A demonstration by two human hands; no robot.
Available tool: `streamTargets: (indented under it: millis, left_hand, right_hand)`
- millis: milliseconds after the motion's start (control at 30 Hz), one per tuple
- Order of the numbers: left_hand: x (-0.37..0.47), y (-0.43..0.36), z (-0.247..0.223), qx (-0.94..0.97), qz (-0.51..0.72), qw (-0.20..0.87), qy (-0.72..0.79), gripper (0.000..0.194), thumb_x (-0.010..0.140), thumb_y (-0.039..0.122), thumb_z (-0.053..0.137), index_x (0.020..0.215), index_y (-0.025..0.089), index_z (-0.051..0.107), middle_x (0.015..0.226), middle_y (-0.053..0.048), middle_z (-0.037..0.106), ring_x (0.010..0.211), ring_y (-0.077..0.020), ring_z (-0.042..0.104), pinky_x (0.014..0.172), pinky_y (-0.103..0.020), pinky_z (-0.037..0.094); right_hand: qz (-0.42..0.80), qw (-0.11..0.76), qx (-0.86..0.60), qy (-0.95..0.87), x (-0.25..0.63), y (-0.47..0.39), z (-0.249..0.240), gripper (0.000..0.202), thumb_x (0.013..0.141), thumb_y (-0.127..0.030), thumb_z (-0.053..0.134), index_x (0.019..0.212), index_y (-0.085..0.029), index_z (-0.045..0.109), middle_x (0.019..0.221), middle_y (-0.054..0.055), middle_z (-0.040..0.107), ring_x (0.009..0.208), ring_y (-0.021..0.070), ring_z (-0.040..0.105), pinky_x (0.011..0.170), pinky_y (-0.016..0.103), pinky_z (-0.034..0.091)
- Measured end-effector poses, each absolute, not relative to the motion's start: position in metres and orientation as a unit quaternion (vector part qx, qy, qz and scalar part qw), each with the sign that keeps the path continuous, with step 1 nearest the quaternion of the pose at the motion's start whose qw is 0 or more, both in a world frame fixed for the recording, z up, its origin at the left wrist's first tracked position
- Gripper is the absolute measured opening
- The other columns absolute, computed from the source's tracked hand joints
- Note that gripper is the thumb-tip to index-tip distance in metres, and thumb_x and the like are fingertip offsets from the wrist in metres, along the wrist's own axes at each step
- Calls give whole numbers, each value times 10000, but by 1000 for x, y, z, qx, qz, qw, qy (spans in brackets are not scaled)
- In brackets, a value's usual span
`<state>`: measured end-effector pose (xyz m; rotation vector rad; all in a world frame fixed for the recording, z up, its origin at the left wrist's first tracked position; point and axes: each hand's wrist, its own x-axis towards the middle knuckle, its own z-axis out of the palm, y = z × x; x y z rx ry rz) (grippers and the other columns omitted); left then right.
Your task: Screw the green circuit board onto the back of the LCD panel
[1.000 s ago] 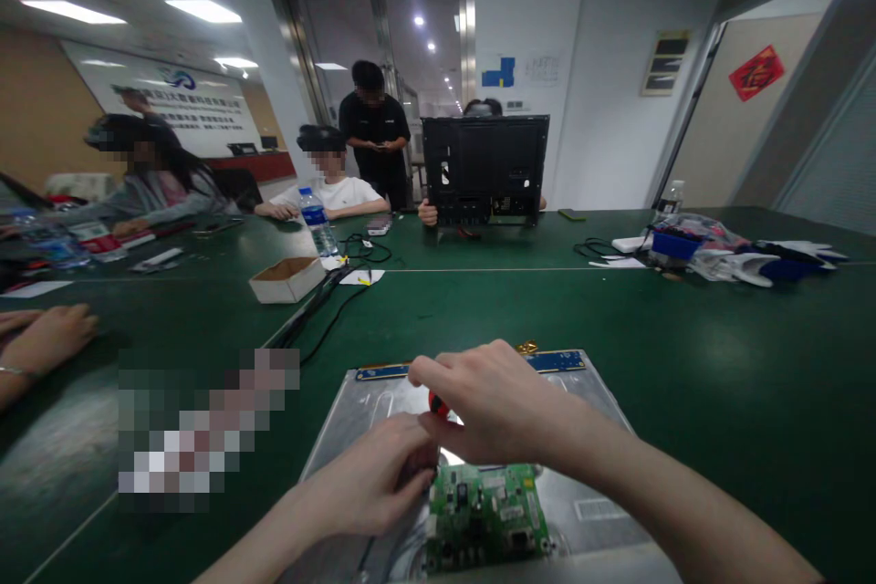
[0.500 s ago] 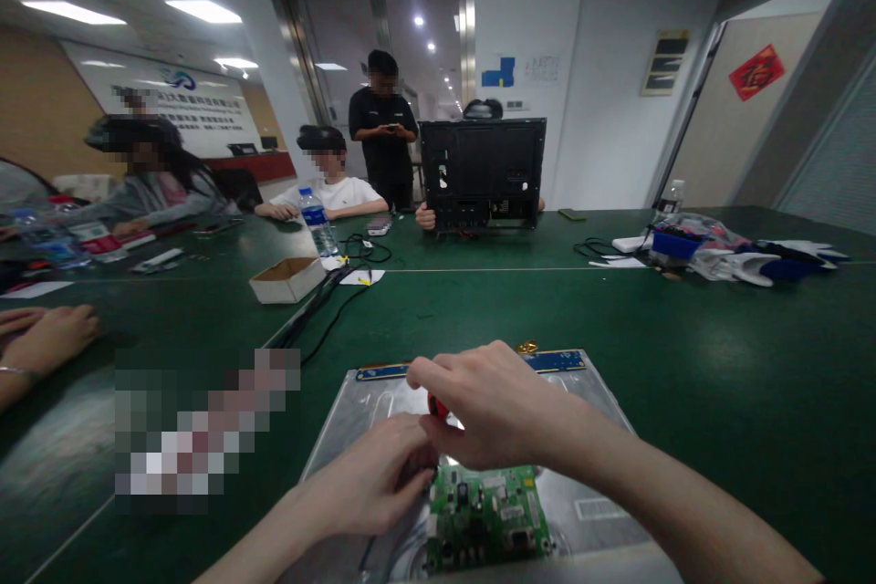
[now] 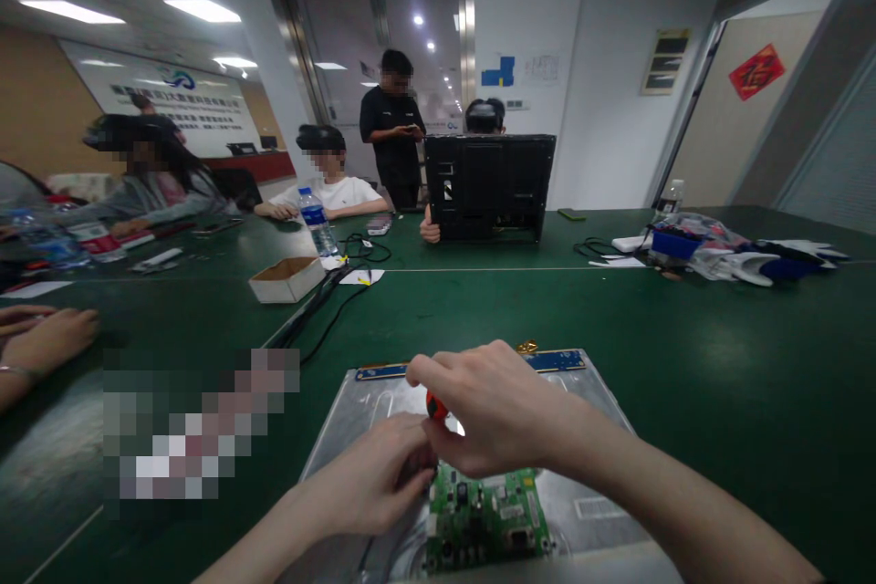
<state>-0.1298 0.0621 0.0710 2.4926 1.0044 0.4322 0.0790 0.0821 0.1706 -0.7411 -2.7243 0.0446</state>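
My right hand (image 3: 493,401) is closed around the red and black handle (image 3: 436,406) of what looks like a screwdriver, held upright over a green circuit board's (image 3: 489,520) upper left corner. Its shaft and tip are hidden behind my fingers. Beside it my left hand (image 3: 380,474) has its fingers curled together at that corner; whatever they pinch is out of sight. The board lies on a silver metal panel (image 3: 595,465), which has a narrow blue circuit strip (image 3: 561,362) along its far edge.
Across the green table (image 3: 718,401), a person holds up a black monitor housing (image 3: 489,187). Left of centre are an open cardboard box (image 3: 287,283), a water bottle (image 3: 317,224) and black cables (image 3: 307,306). Bags and a blue box (image 3: 674,244) lie at right. Another person's hand (image 3: 55,338) rests at left.
The screwdriver handle shows more red, as if turned slightly; my hands stay almost in place. Across the table the monitor housing has tilted and shifted right. The standing person has moved slightly right.
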Motion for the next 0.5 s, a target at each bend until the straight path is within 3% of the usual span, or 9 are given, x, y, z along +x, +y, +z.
streamTargets:
  millis: [133,333,500]
  left_hand:
    - [-130,62,70,897,146,197,367,53,853,160,477,850,196,516,780,-30,610,649,-187,529,602,-296,392]
    - [-130,61,69,899,164,182,362,59,851,156,476,844,200,515,804,-40,627,709,-216,560,650,-320,407]
    - [-131,62,69,897,152,199,366,57,863,169,478,862,194,529,805,-44,626,680,-210,565,621,-311,403]
  right_hand:
    - [6,151,-275,-950,79,83,170,178,925,-333,525,1030,-190,542,837,27,722,604,160,586,478,300,167]
    - [21,155,-255,-954,81,82,172,182,871,-287,541,1024,-188,531,906,40,718,622,157,587,483,296,207]
    - [8,153,-265,-952,79,83,172,161,934,-336,514,1017,-201,543,852,23,725,620,164,592,487,303,179]
